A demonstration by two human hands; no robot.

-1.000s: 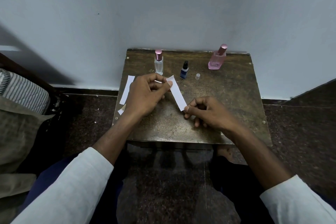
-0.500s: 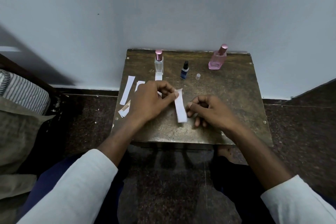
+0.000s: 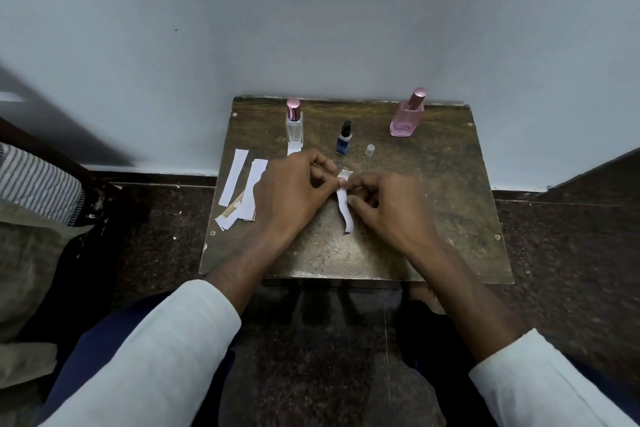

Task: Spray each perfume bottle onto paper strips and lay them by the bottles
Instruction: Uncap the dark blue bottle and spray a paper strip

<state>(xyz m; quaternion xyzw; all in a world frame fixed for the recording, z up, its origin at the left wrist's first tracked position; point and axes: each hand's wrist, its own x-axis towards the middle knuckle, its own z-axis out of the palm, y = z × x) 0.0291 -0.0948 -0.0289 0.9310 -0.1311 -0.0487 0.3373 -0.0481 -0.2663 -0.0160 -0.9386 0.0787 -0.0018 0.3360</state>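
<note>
Three perfume bottles stand at the back of a small worn table (image 3: 433, 218): a clear bottle with a pink cap (image 3: 294, 126), a small blue bottle with a black sprayer (image 3: 344, 139), and a pink bottle (image 3: 408, 114) at the right. A white paper strip (image 3: 345, 208) hangs down over the table's middle. My left hand (image 3: 294, 187) and my right hand (image 3: 388, 204) both pinch its upper end, fingertips almost meeting. One strip (image 3: 293, 149) lies in front of the clear bottle, partly hidden by my left hand.
Spare white strips (image 3: 235, 177) and paper scraps (image 3: 228, 217) lie at the table's left edge. A small clear cap (image 3: 370, 150) stands right of the blue bottle. The table backs onto a white wall. Striped cloth (image 3: 38, 184) is at the far left, on the dark floor.
My right hand moved up and left from the strip's lower end to its top, beside my left hand. The strip swung from slanted to hanging nearly straight down.
</note>
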